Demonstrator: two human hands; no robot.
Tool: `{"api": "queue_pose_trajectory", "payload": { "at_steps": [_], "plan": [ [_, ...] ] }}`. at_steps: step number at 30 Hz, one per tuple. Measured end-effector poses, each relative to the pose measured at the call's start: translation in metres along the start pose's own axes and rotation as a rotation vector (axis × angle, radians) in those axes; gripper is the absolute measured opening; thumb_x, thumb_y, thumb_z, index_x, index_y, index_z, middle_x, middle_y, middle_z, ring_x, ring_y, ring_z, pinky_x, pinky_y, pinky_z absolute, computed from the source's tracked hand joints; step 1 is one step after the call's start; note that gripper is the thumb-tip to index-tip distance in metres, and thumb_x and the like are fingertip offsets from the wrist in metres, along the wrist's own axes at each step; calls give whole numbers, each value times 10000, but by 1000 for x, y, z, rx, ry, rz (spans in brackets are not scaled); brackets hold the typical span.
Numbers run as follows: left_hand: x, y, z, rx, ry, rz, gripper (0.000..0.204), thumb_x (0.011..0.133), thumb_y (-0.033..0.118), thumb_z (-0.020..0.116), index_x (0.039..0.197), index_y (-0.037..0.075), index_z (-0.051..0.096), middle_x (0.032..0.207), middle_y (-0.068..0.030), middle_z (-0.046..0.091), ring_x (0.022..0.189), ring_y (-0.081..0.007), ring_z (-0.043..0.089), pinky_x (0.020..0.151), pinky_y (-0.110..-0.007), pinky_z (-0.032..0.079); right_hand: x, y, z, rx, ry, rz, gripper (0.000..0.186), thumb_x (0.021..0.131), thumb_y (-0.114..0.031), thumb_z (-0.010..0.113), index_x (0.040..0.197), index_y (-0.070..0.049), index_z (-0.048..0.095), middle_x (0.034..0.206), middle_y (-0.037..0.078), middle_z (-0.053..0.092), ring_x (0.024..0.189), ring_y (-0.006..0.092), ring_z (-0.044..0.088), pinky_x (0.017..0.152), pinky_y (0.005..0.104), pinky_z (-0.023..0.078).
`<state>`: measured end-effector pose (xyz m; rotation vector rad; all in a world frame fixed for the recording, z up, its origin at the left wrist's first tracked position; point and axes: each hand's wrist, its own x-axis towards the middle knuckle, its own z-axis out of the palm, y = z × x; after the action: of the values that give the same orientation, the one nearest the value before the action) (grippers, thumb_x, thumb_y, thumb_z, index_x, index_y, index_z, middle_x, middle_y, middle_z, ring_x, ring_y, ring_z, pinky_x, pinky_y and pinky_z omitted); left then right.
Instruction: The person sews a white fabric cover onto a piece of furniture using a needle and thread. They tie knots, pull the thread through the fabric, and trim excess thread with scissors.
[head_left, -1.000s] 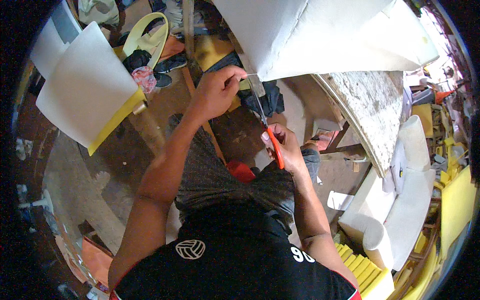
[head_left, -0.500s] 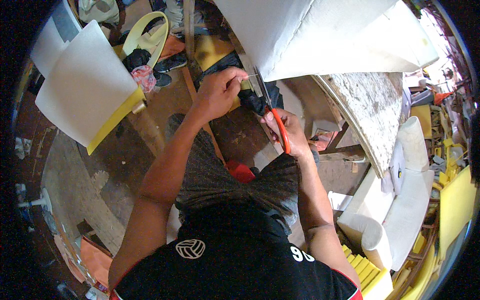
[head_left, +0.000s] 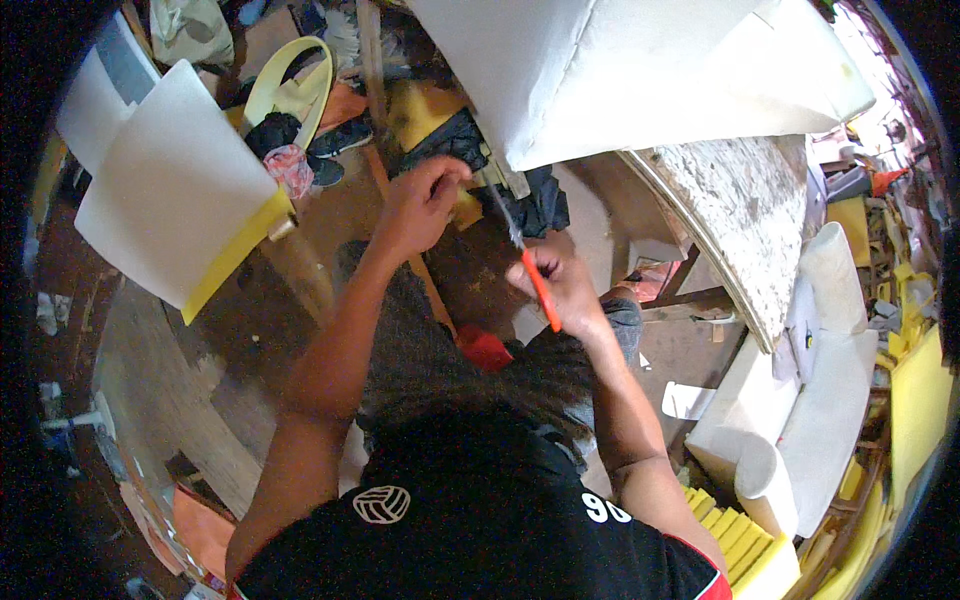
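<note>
My left hand (head_left: 420,205) is closed on a fold of black fabric (head_left: 450,140) at the lower edge of a large white upholstered panel (head_left: 640,70). My right hand (head_left: 575,290) grips a pair of orange-handled scissors (head_left: 540,290). Their metal blades point up and to the left toward the panel's corner, just right of my left hand. More black fabric (head_left: 540,205) hangs beside the blades. Whether the blades are open or closed cannot be told.
A white foam sheet with a yellow edge (head_left: 170,190) leans at the left. A mottled wooden board (head_left: 760,220) slopes at the right, above white rolls and cushions (head_left: 830,290). Yellow foam blocks (head_left: 740,540) sit at lower right. A yellow strap loop (head_left: 290,85) lies at the top.
My right hand with the scissors has shifted slightly lower and closer to me. My left hand keeps its hold on the black fabric, almost unmoved.
</note>
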<state>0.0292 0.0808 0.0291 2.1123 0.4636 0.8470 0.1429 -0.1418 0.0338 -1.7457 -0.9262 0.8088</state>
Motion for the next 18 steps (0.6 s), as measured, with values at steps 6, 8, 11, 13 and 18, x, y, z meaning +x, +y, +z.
{"api": "queue_pose_trajectory", "payload": {
  "at_steps": [6,8,11,13,18],
  "plan": [
    [-75,-62,45,-160,-112,-28,190,1040,159,521,1077,26,652,1093,-123,714,1048,-255,677,943,-355,512,-59,17,-23,22,250,17,200,819,-159,825,894,-21,701,802,20,667,743,87,601,671,286,503],
    [-117,-79,71,-108,-221,-142,182,1033,139,513,1070,22,648,1047,-122,711,1007,-273,680,912,-367,516,-76,-9,-59,-28,468,52,154,858,-149,785,914,-22,719,853,46,735,793,119,661,725,315,532],
    [-160,-82,109,-23,-484,-395,160,989,110,543,1044,7,652,985,-145,698,937,-295,680,853,-410,519,-80,12,-154,-486,846,75,342,878,-344,753,969,-17,703,809,194,703,730,253,700,691,390,527],
    [-158,-95,124,28,-594,-322,156,970,108,558,1041,8,656,976,-160,696,924,-311,681,836,-423,520,-76,14,-218,-804,923,267,465,896,-466,652,979,-11,701,853,225,703,803,406,690,713,455,537],
    [-139,-116,139,108,-593,-189,158,958,117,572,1047,30,669,1008,-167,699,954,-338,677,847,-415,520,-72,25,-315,-1061,884,439,418,874,-410,633,904,-2,717,874,271,696,859,434,680,793,498,536]
  ]
}}
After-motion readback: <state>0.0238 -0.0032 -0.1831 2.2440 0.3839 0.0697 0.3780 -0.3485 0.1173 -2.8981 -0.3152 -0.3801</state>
